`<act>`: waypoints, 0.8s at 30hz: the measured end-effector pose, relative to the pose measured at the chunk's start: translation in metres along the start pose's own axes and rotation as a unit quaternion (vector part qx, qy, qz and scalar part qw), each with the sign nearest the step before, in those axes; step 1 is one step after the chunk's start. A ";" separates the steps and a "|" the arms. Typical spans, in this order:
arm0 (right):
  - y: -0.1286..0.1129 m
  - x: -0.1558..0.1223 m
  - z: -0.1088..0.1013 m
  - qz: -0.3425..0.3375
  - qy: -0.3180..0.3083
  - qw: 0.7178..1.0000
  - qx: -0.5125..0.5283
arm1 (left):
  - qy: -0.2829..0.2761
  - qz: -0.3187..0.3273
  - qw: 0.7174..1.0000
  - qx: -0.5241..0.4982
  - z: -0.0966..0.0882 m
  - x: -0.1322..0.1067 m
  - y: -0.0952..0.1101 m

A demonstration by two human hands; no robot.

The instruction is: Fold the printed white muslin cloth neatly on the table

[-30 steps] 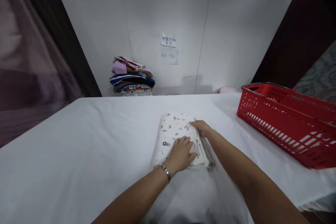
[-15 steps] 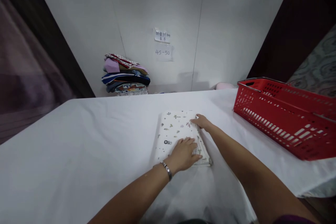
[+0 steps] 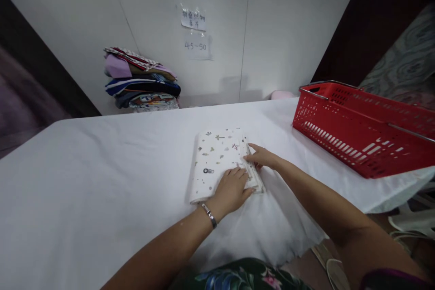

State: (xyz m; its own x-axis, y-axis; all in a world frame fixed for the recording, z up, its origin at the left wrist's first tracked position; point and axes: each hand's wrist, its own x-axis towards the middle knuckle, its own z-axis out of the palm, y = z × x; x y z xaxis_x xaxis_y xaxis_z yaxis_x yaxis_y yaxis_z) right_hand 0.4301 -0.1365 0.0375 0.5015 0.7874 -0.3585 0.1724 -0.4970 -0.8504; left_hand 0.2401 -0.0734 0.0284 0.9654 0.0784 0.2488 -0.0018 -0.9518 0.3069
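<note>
A folded white cloth point(image 3: 212, 158) printed with small plants and figures lies on the white-covered table in front of me. My left hand point(image 3: 233, 188), a silver bracelet on its wrist, rests palm down on the cloth's near right part, fingers stretched out. At the cloth's right edge, my right hand point(image 3: 261, 156) grips the folded layers between thumb and fingers; some of its fingertips are hidden. The right edge shows several layers, slightly uneven.
A red plastic basket point(image 3: 353, 136) with metal handles stands on the table point(image 3: 118, 181) at the right. Beyond the far edge, folded fabrics point(image 3: 142, 79) are piled against the wall, left of two paper notes point(image 3: 195, 31). Something pink point(image 3: 282, 94) shows behind the table.
The view has shifted, showing more of the near table edge and my flowered clothing. My right hand has moved slightly nearer along the cloth's right edge; my left hand stays on the cloth.
</note>
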 end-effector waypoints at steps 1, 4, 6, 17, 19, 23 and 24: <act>0.000 -0.003 0.001 -0.005 -0.004 1.000 -0.003 | 0.002 0.001 1.000 0.003 0.000 0.000 0.001; 0.003 -0.008 0.003 -0.021 0.017 1.000 -0.004 | 0.005 0.003 1.000 0.011 0.001 0.000 0.003; 0.008 -0.008 0.004 -0.026 0.038 0.999 -0.007 | -0.001 0.013 1.000 0.014 0.003 0.001 0.006; 0.026 -0.023 0.003 -0.008 0.046 0.993 0.110 | -0.009 -0.001 1.000 -0.004 0.000 -0.006 0.013; 0.028 -0.037 0.002 0.003 0.024 0.989 0.149 | 0.000 -0.007 1.000 -0.016 -0.002 -0.007 0.012; 0.035 -0.068 0.006 0.015 0.006 0.985 0.170 | 0.012 -0.026 0.999 -0.031 -0.001 -0.005 0.013; 0.037 -0.074 0.007 0.013 0.008 0.985 0.170 | 0.015 -0.030 0.999 -0.033 0.000 -0.004 0.013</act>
State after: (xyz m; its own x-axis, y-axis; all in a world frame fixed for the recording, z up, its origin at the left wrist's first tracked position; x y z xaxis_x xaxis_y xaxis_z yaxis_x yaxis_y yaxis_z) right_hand 0.3933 -0.2107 0.0301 0.5150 0.7688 -0.3791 -0.1336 -0.3649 -0.9214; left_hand 0.2357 -0.0863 0.0316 0.9557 0.1455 0.2558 0.0382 -0.9232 0.3824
